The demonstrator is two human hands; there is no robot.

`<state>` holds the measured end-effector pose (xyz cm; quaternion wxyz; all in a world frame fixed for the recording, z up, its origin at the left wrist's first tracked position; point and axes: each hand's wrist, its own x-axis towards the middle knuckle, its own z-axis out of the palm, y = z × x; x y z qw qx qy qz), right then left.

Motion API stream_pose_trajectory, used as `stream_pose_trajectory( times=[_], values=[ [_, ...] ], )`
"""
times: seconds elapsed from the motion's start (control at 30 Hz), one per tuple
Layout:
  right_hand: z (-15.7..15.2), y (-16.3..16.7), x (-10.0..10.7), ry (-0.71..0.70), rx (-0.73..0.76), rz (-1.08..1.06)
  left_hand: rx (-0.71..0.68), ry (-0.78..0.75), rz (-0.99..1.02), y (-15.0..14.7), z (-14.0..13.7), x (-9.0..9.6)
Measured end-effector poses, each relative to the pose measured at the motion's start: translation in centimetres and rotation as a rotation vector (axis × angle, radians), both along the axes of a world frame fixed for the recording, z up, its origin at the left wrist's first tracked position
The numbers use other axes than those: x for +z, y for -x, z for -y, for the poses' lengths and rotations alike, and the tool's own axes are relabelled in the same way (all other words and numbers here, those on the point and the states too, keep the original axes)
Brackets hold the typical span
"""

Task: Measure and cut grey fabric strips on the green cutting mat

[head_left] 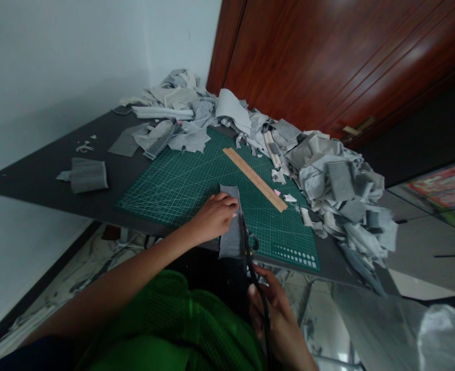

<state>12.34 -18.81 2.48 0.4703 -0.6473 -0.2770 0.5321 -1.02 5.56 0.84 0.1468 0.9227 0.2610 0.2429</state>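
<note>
A grey fabric strip (232,239) lies on the green cutting mat (181,180), its lower end reaching past the table's front edge. My left hand (221,214) is on the strip with fingers curled, gripping it near its right edge. Along that same edge run the dark blades of scissors (246,234). Below the table edge, my right hand (273,309) is closed around the scissors' black handles, which are partly hidden by the fingers. A small dark ring (253,242) shows just right of the blades; I cannot tell what it belongs to.
A wooden ruler (255,179) lies slantwise on the mat. Heaped grey and white fabric scraps (320,165) line the back and right side. At left sits a folded grey piece (88,175). A wall and a brown door (308,62) stand behind the table.
</note>
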Motion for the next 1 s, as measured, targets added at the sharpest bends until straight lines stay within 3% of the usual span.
stream_pose_trajectory(
  times=[0.6, 1.0],
  values=[
    [0.19, 0.05, -0.06, 0.021, -0.001, 0.012, -0.007, 0.007, 0.005, -0.05, -0.03, 0.09],
    [-0.19, 0.38, 0.72, 0.003, -0.077, -0.064, -0.008, 0.004, 0.008, 0.01, 0.11, 0.30]
  ],
)
